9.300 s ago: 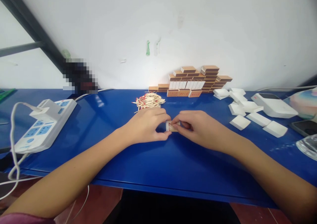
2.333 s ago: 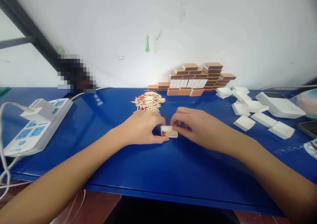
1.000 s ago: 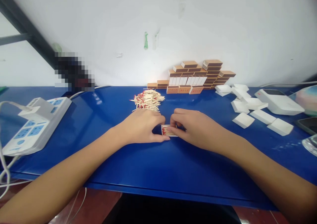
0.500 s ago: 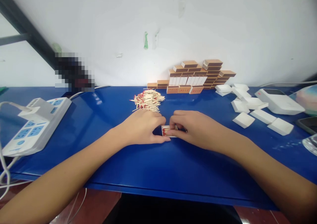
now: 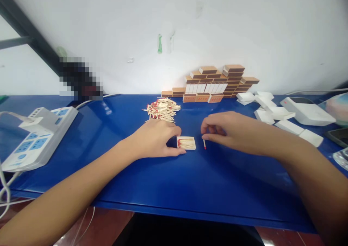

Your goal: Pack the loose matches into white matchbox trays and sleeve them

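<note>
A small white matchbox tray [image 5: 191,147] lies on the blue table, holding several matches [image 5: 186,143] with red heads to the left. My left hand [image 5: 159,139] grips the tray's left end, thumb at the near side and index finger at the far side. To the right of the tray, my right hand [image 5: 220,131] pinches a single match [image 5: 204,143] between thumb and forefinger, its red head pointing down toward me. Beyond my left hand lies a loose heap of matches [image 5: 164,109].
Matchboxes [image 5: 208,77] are stacked against the wall. At the right lie several white trays [image 5: 268,102], a white device [image 5: 307,110] and a dark phone-like object [image 5: 337,137]. A power strip [image 5: 40,139] with cables occupies the left. The table's front edge [image 5: 174,213] runs below my arms.
My right hand has moved right, off the tray, and now holds one match in the air or at the table surface. The tray's contents are uncovered. My left hand stays put.
</note>
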A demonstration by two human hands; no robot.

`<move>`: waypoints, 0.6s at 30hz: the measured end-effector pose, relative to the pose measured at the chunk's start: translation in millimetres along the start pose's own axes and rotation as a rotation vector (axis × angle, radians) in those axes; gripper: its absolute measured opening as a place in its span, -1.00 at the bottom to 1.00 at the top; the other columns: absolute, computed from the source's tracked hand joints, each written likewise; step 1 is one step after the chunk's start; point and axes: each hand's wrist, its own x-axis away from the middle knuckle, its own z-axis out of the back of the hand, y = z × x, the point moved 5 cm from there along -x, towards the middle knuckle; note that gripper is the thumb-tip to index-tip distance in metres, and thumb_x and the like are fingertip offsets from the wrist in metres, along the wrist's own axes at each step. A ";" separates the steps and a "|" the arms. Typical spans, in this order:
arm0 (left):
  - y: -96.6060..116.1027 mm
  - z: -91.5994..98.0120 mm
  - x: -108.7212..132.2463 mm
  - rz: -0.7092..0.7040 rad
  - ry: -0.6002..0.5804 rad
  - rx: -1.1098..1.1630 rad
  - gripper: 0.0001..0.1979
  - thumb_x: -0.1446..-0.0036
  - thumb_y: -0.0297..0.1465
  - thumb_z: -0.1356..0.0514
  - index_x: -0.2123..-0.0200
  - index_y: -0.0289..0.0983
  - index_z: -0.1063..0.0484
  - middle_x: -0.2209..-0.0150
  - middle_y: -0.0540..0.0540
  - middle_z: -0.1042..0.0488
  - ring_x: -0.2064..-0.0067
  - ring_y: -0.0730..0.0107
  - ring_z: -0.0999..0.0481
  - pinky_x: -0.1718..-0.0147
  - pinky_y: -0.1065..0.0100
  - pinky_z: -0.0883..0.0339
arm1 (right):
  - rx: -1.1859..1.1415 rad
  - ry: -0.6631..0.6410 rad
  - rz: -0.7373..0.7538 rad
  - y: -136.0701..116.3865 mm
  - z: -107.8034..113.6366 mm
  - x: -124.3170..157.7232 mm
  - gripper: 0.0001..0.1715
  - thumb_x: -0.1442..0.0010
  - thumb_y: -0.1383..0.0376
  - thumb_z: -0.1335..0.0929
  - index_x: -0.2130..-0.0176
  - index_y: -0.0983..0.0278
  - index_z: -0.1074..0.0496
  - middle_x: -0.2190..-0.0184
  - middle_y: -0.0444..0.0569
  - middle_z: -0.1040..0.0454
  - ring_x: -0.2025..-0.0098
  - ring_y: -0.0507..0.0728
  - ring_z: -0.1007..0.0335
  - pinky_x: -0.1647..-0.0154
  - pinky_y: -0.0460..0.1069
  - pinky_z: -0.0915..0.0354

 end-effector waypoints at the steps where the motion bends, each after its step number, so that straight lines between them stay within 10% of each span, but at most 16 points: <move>1: -0.2 0.4 0.2 0.001 -0.002 0.004 -0.61 -0.23 -0.02 -0.30 0.19 -0.25 -0.57 0.31 -0.04 -0.59 0.35 0.33 -0.52 0.45 0.32 -0.12 | -0.020 -0.040 0.002 4.0 -2.7 1.0 -0.89 -0.32 0.22 -0.36 0.20 0.16 -0.51 0.29 -0.08 -0.54 0.30 0.12 -0.42 0.32 0.00 -0.22; 9: 0.8 2.0 0.6 0.006 -0.007 0.042 -0.71 -0.14 -0.14 -0.33 0.23 -0.24 -0.56 0.34 -0.03 -0.58 0.36 0.34 -0.50 0.43 0.32 -0.17 | -0.108 -0.151 -0.043 20.8 -14.0 3.6 -0.80 -0.36 0.17 -0.32 0.27 0.16 -0.49 0.23 -0.05 -0.55 0.29 0.14 -0.42 0.31 0.02 -0.26; 18: 1.2 -0.1 -1.1 0.010 0.024 0.047 -0.71 -0.16 -0.13 -0.30 0.26 -0.25 -0.55 0.34 -0.02 -0.57 0.38 0.35 -0.48 0.45 0.33 -0.15 | -0.086 0.151 0.063 -26.8 -21.6 -6.2 -0.84 -0.39 0.21 -0.32 0.25 0.20 -0.43 0.25 -0.06 -0.50 0.33 0.08 -0.36 0.35 0.00 -0.19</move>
